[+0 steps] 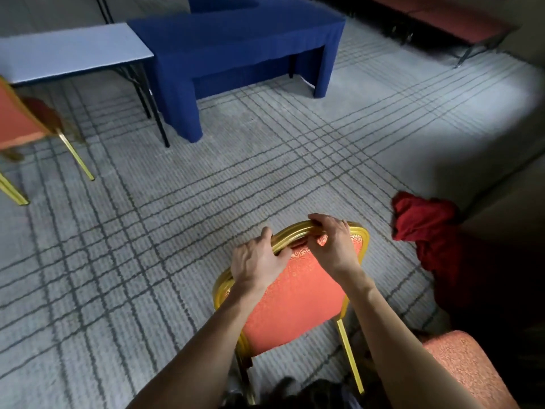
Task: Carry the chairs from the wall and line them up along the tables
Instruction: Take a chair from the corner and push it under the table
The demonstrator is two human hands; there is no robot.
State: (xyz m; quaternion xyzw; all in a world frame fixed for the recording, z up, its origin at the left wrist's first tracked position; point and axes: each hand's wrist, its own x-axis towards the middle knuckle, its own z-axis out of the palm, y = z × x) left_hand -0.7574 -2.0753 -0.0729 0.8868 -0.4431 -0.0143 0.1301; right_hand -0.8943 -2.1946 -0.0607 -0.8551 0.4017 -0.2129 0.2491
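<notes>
Banquet chair (295, 299), orange patterned fabric in a curved gold metal frame, is clasped at its top rail by left grip (256, 264) and right grip (333, 246), well apart from 2 tables, blue-draped table (236, 36) and pale folding table (73, 51).

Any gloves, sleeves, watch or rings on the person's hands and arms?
None visible. The left hand and right hand are bare, without gloves, rings or watch, and the left forearm and right forearm are uncovered down to the frame's bottom edge.
</notes>
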